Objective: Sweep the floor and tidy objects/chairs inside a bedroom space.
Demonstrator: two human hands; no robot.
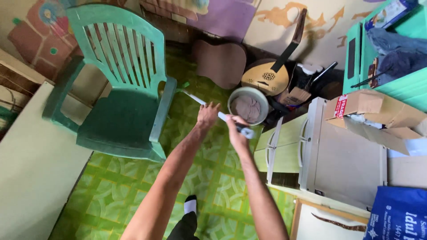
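Both hands on long white pole [209,108], gripped tight. Left hand [207,116] wrapped around shaft, lower down, nearer green plastic chair [120,84]. Right hand [236,132] closed on grey grip end, farther from chair. Pole slants across green patterned floor [111,186], far tip beside chair's front leg. Round bucket [248,106] just beyond hands, stringed instrument [271,73] behind bucket.

One view only, worn on the head; it looked steeply down from standing height along both forearms to the floor [115,195]; the hands sat near mid-frame, fairly close; a chair [120,89] lay upper left, a cabinet [342,155] right, the wall [275,26] along the top edge.
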